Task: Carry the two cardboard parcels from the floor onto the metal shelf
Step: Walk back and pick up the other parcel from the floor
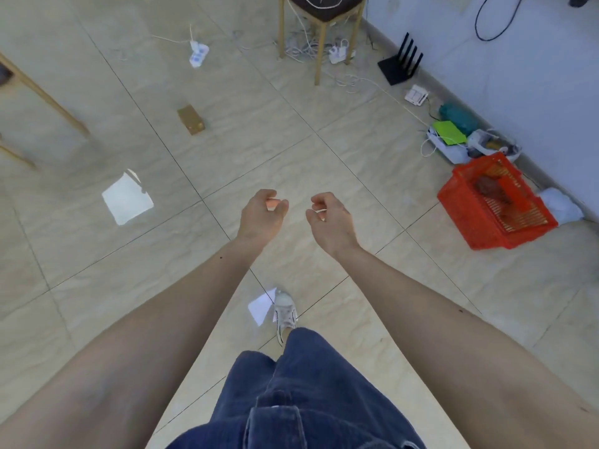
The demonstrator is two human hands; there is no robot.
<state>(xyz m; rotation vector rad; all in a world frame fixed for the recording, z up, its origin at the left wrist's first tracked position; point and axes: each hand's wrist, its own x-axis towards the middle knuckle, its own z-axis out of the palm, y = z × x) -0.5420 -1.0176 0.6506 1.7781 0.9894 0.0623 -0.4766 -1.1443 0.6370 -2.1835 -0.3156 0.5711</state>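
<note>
A small brown cardboard parcel point(191, 119) lies on the tiled floor, far ahead and to the left of my hands. No second parcel and no metal shelf are in view. My left hand point(261, 217) and my right hand point(330, 220) hang side by side in front of me above the floor, fingers loosely curled, nothing held in either. Both are well short of the parcel.
A red plastic basket point(496, 202) stands by the right wall, with a green box, cables and a black router point(400, 64) beyond it. A wooden stool point(321, 24) with tangled white cables stands ahead. White patches of light point(128, 199) lie on the floor. Wooden furniture legs point(45, 95) stand at left.
</note>
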